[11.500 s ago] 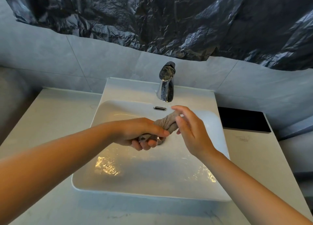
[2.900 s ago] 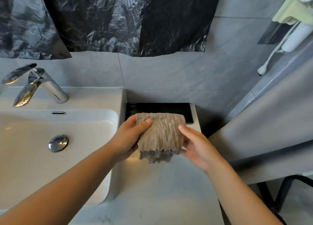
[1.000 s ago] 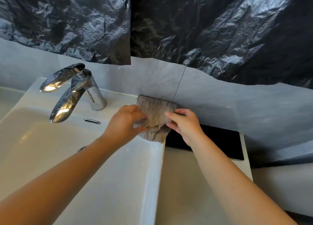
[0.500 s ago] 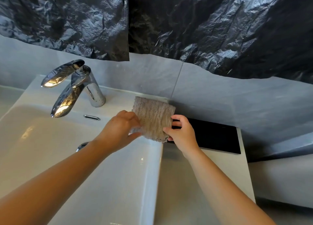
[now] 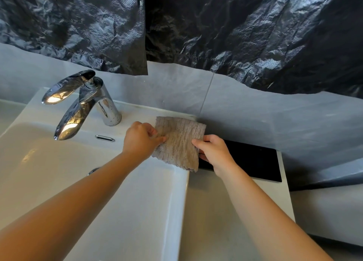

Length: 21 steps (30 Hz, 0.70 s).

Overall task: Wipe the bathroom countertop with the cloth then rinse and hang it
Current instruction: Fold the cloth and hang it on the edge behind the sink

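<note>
the left hand (image 5: pixel 139 141) and right hand (image 5: pixel 213 152) each pinch a side of the cloth (image 5: pixel 179 143) at the two o'clock corner of the sink (image 5: pixel 177 202).

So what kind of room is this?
Most likely a bathroom. There is a white sink with a shiny tap and grey wall tiles behind it. The left hand and right hand hold a cloth at the sink's back corner.

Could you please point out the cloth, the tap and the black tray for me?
cloth (image 5: pixel 179 143), head view, middle of its ribbed fabric.
tap (image 5: pixel 105 107), head view, its upright chrome body.
black tray (image 5: pixel 251 160), head view, its flat dark top.
</note>
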Tool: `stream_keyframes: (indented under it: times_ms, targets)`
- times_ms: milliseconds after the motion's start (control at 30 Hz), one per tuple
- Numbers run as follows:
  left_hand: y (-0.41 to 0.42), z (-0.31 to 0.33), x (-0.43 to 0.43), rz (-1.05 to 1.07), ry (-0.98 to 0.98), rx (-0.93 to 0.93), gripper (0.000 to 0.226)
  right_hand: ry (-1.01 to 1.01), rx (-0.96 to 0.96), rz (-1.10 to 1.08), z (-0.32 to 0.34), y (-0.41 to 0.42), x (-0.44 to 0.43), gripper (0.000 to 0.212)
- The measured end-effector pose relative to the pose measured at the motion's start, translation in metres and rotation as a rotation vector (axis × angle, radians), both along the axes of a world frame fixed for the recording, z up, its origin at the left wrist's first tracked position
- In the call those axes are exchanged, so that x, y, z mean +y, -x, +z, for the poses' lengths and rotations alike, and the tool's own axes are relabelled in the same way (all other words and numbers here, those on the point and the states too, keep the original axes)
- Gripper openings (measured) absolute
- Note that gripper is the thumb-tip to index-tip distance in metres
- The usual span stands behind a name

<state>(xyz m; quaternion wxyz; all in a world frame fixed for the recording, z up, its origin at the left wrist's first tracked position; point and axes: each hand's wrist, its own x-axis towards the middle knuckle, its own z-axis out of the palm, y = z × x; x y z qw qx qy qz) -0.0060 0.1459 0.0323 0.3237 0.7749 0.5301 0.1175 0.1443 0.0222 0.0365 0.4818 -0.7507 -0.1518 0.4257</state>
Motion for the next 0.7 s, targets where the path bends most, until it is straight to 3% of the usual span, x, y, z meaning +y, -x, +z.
stream_keyframes:
  times_ms: [167,233,300,400,467,533,600,633,700]
  targets:
    - [0.009,0.034,-0.012,0.149,0.299,-0.482,0.036,-0.173,0.015,-0.143,0.015,-0.001,-0.021,0.028]
    - [0.014,0.047,-0.021,0.081,0.351,-0.591,0.037,-0.263,0.071,-0.145,0.029,-0.006,-0.035,0.025]
    - [0.016,0.056,-0.030,-0.087,0.300,-0.546,0.033,-0.324,0.057,-0.018,0.041,-0.010,-0.051,0.022]
    - [0.014,0.071,-0.042,-0.284,0.169,-0.351,0.039,-0.284,-0.054,0.184,0.056,-0.018,-0.077,0.046]
    - [0.007,0.078,-0.053,-0.434,-0.009,-0.161,0.043,-0.135,-0.331,0.238,0.062,-0.022,-0.092,0.050]
    - [-0.004,0.083,-0.067,-0.542,-0.170,-0.029,0.030,-0.002,-0.694,0.251,0.066,-0.027,-0.103,0.033]
    - [-0.020,0.085,-0.077,-0.576,-0.221,0.011,0.019,0.046,-0.811,0.234,0.063,-0.041,-0.118,0.020]
    - [-0.028,0.084,-0.080,-0.554,-0.171,-0.009,0.018,0.036,-0.721,0.214,0.061,-0.050,-0.128,0.020]
    - [-0.047,0.083,-0.088,-0.455,0.229,-0.170,0.023,-0.114,-0.285,0.087,0.057,-0.068,-0.149,0.021]
